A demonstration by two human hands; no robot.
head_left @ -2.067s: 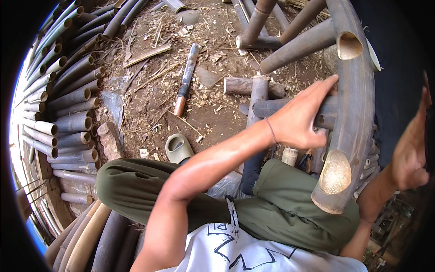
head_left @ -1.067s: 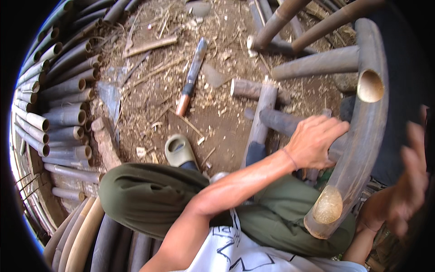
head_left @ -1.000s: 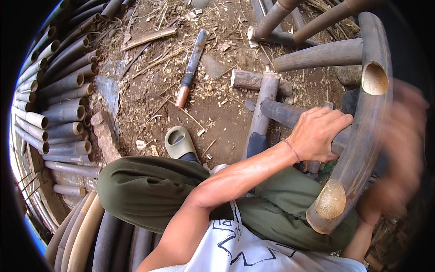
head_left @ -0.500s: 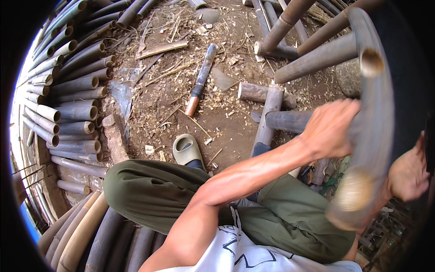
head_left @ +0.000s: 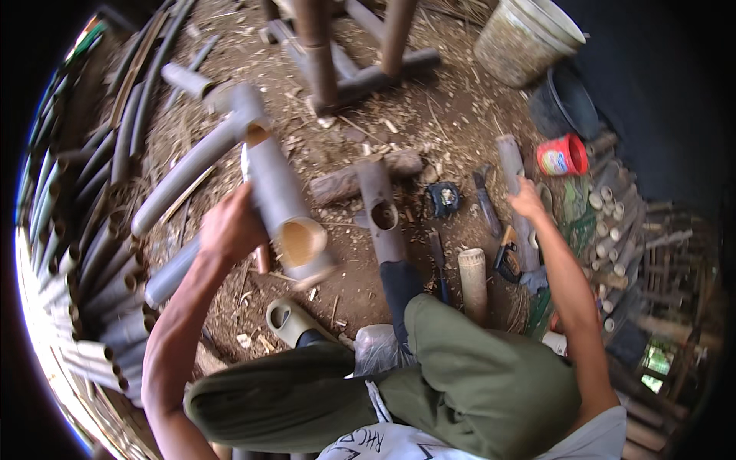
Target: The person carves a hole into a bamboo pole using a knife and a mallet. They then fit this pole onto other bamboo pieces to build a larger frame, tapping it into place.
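Observation:
My left hand (head_left: 232,224) grips a joined bamboo frame, blurred by motion and tilted above the ground. Its thick bamboo tube (head_left: 277,184) has cut-out holes with pale edges, and a bamboo crosspiece (head_left: 184,175) slants off to the left. Over to the right, my right hand (head_left: 527,201) reaches down to a grey bamboo length (head_left: 510,157), its fingers bent around the upper part. Between my hands a notched bamboo post (head_left: 381,207) leans against a short log (head_left: 337,184). A dark-bladed knife (head_left: 487,203) and a chisel-like tool (head_left: 439,261) lie near my right hand.
Stacked bamboo poles (head_left: 115,291) line the left side. Another bamboo frame (head_left: 376,77) stands ahead. Right of it are a dirty white bucket (head_left: 521,46), a dark bucket (head_left: 563,107) and a red tub (head_left: 561,156). A short bamboo tube (head_left: 472,284) stands by my knee. Wood chips cover the dirt floor.
The bamboo frame in my left hand has swung from the right side over to the left. My right hand has gone from the far right edge to the bamboo length. The view has turned right.

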